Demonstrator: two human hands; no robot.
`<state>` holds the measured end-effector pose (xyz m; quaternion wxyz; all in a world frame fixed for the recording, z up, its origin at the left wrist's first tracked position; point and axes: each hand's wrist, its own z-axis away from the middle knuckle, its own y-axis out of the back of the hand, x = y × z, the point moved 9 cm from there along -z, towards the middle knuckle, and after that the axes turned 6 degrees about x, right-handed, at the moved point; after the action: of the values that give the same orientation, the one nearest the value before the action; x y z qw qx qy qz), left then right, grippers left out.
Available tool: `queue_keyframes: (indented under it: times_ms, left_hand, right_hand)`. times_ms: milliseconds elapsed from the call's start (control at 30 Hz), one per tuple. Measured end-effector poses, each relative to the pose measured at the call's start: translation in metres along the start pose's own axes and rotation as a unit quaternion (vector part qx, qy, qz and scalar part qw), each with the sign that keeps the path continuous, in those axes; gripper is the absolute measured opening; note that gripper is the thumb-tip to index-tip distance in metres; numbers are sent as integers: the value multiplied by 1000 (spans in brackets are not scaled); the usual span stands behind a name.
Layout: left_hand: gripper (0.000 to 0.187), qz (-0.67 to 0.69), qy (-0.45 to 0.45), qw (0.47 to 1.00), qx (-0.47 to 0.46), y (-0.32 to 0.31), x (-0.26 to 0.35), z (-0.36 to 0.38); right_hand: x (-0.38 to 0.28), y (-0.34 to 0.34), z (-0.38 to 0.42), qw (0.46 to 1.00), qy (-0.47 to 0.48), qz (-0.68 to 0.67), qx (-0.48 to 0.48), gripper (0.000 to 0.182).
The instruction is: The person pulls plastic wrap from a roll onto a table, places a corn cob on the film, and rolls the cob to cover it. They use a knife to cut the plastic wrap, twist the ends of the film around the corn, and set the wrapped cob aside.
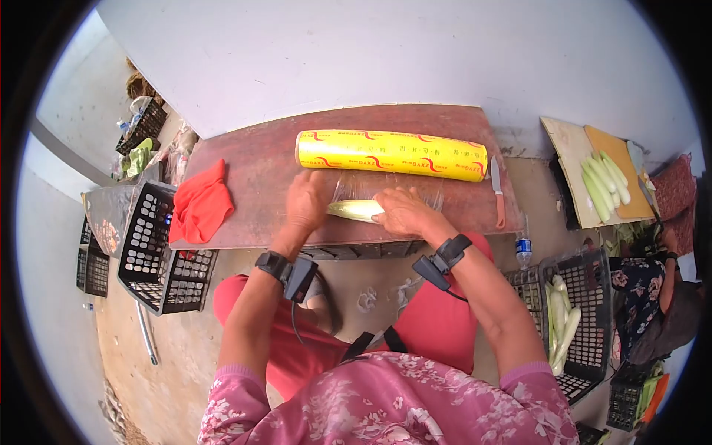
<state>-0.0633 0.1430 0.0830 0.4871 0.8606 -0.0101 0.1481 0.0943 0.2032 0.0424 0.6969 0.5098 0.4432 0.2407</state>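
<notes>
A pale green, tapered vegetable lies near the front edge of the reddish-brown table. My right hand is closed over its right end, with the fingers on top. Clear plastic wrap spreads between the vegetable and a big yellow printed roll of wrap lying across the table behind it. At the left edge of that film is my left hand, closed with its fingers curled just below the roll; what is inside the fingers is hidden.
A red cloth lies at the table's left, a knife at its right. Black crates stand left; another crate holds pale vegetables. A bottle stands near the right corner. Another person is at the far right, by a board with vegetables.
</notes>
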Motion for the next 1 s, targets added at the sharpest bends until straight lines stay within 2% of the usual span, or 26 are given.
queue_keyframes:
  times_ms: [67, 167, 267, 300, 333, 433, 533, 633, 733, 833, 933, 1000]
  left_hand:
    - [31, 136, -43, 990, 20, -4, 37, 4]
    - [49, 222, -83, 967, -89, -30, 76, 26]
    - [66, 181, -137, 972, -52, -29, 77, 36]
    - [68, 173, -121, 974, -82, -34, 75, 37]
    - [67, 167, -115, 976, -83, -34, 76, 37]
    - [64, 145, -93, 982, -82, -36, 76, 36]
    - [64, 125, -68, 987, -78, -39, 78, 33]
    - [63, 120, -52, 987, -89, -40, 76, 31]
    - [64, 122, -49, 986, -103, -41, 76, 31]
    - [64, 116, -47, 986, -114, -41, 77, 30]
    - [63, 113, -52, 985, -116, -39, 79, 30]
    - [62, 122, -61, 985, -108, -37, 80, 31]
  right_hand:
    - [-1, 1, 0, 1000, 0, -6, 12, 37]
    - [-1, 4, 2, 999, 13, -14, 35, 39]
    - [-2, 7, 8, 998, 47, 16, 41, 49]
    - [-1, 5, 8, 997, 56, 33, 52, 56]
    - [0, 4, 9, 995, 66, 50, 62, 65]
    - [20, 9, 24, 996, 42, 45, 67, 70]
    - [52, 25, 50, 980, 60, -60, 178, 57]
    - [109, 16, 64, 979, -82, -154, 109, 41]
    - [108, 15, 75, 972, -30, -210, 99, 22]
    - [114, 14, 80, 946, -92, -295, 100, 15]
    - [112, 31, 87, 941, -102, -274, 168, 17]
    - [112, 33, 89, 945, -95, -259, 175, 18]
